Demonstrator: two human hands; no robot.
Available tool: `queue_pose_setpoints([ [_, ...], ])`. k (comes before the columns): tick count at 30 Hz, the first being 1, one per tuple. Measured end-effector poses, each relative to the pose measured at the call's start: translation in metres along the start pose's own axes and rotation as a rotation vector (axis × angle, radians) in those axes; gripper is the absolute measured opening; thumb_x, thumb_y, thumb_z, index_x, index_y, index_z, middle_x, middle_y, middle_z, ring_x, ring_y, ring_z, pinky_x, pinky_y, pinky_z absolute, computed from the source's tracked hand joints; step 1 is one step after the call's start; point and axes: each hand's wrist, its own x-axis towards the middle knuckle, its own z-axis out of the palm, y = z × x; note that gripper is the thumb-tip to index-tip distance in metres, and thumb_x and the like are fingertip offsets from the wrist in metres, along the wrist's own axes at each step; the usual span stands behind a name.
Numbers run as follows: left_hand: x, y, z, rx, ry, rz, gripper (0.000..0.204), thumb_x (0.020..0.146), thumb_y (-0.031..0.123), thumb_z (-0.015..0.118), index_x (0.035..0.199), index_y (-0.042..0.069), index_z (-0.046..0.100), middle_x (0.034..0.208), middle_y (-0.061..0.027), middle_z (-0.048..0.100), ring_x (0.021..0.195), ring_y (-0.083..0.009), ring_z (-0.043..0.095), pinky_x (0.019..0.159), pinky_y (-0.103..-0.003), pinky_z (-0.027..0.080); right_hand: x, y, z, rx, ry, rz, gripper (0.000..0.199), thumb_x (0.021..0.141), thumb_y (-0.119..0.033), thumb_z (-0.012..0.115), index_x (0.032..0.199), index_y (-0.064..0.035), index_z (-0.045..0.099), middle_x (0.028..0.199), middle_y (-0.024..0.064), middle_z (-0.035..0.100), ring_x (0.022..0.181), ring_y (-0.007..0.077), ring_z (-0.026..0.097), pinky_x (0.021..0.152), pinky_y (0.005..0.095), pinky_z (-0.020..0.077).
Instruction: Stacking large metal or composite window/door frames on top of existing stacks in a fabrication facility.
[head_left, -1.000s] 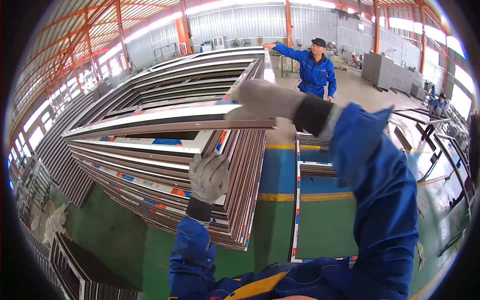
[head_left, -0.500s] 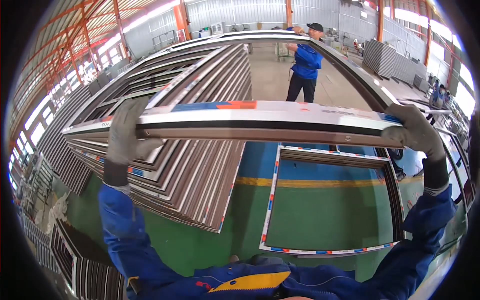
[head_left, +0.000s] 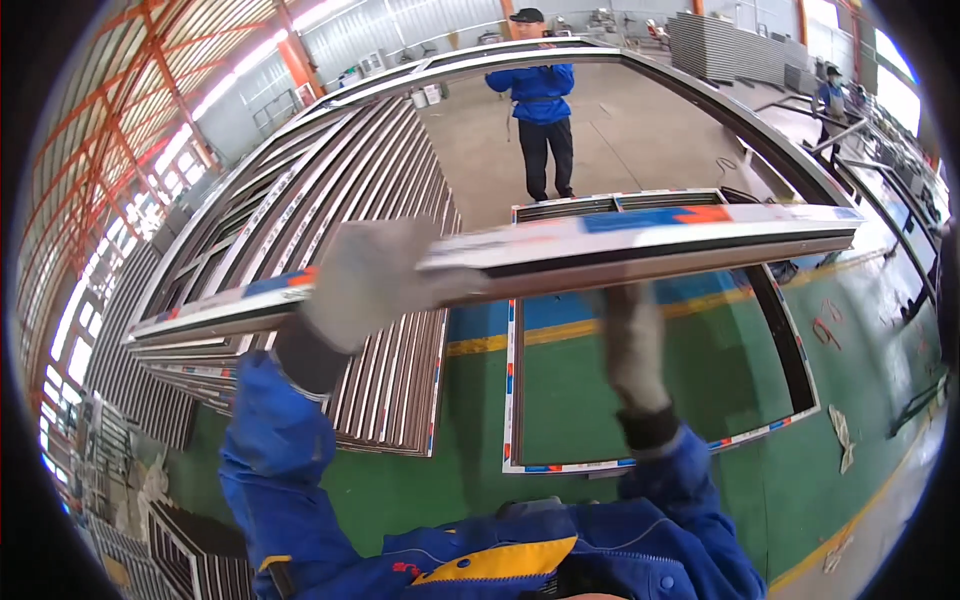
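A large rectangular window frame (head_left: 740,232), brown with white and coloured film on its top face, is held up in front of me and spans most of the view. My left hand (head_left: 365,285), in a grey glove, is closed around its near rail, left of the middle. Below that rail, right of centre, is my gloved right hand (head_left: 634,350). It is smeared by motion, and its fingertips are hidden at the rail's underside. At the frame's far side a person (head_left: 545,95) in blue stands with raised hands near the far rail.
A tall stack of similar frames (head_left: 395,385) stands left of centre, beneath the held frame's left part. Lower down, another frame (head_left: 511,400) with taped edges lies over the green floor. More stacked panels (head_left: 715,50) are at the back right. A pale rag (head_left: 843,440) lies at right.
My right hand has left the rail's right end and moved inward beneath it. My left hand has shifted right along the rail. The view has turned right, and the person appears further left.
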Motion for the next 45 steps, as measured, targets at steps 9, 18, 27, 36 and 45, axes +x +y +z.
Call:
queue_pose_setpoints([
  [9, -0.042, 0.002, 0.024, -0.164, -0.348, -0.062, 0.049, 0.079, 0.05, 0.08, 0.087, 0.004, 0.065, 0.071, -0.0154, 0.065, 0.066, -0.0345, 0.066, 0.061, -0.043, 0.051, -0.014, -0.012, -0.04, 0.657, 0.43, 0.022, 0.075, 0.094, -0.063, 0.059, 0.127, 0.0048, 0.056, 0.116, 0.0119, 0.068, 0.109, 0.0271, 0.065, 0.11, 0.0453, 0.0446],
  [18, -0.078, -0.033, 0.074, -0.089, -0.438, -0.007, 0.042, 0.067, 0.041, 0.086, 0.074, 0.005, 0.065, 0.065, -0.0143, 0.059, 0.063, -0.0346, 0.061, 0.059, -0.044, 0.048, -0.08, -0.013, -0.231, 0.577, 0.764, 0.026, 0.081, 0.091, -0.065, 0.063, 0.124, 0.0088, 0.06, 0.112, 0.016, 0.071, 0.107, 0.0286, 0.066, 0.106, 0.0429, 0.0492],
  [27, -0.09, 0.098, 0.259, -0.233, -0.883, -0.065, 0.038, 0.074, 0.043, 0.08, 0.081, 0.009, 0.065, 0.079, -0.0147, 0.065, 0.078, -0.0341, 0.068, 0.071, -0.048, 0.054, -0.136, -0.047, -0.388, 0.561, 1.098, 0.101, 0.061, 0.09, -0.059, 0.07, 0.114, -0.0037, 0.059, 0.112, 0.0127, 0.068, 0.108, 0.0287, 0.066, 0.099, 0.0454, 0.0536],
  [36, -0.143, 0.298, 0.557, -0.409, -1.114, 0.016, 0.04, 0.076, 0.032, 0.08, 0.102, 0.01, 0.059, 0.103, -0.0138, 0.066, 0.1, -0.0348, 0.067, 0.084, -0.048, 0.055, -0.187, -0.028, -0.631, -0.46, 1.486, 0.567, 0.029, 0.077, -0.009, 0.073, 0.1, 0.0004, 0.058, 0.076, 0.0054, 0.06, 0.062, 0.0192, 0.061, 0.054, 0.0358, 0.0506],
  [45, -0.199, 0.416, 0.702, -0.446, -1.206, 0.008, 0.034, 0.074, 0.02, 0.079, 0.098, 0.009, 0.059, 0.102, -0.0161, 0.064, 0.101, -0.0357, 0.066, 0.082, -0.049, 0.057, -0.303, 0.022, -0.754, -0.636, 1.626, 0.75, 0.026, 0.077, -0.004, 0.073, 0.099, -0.0003, 0.062, 0.082, 0.004, 0.061, 0.068, 0.0165, 0.058, 0.062, 0.0346, 0.0501],
])
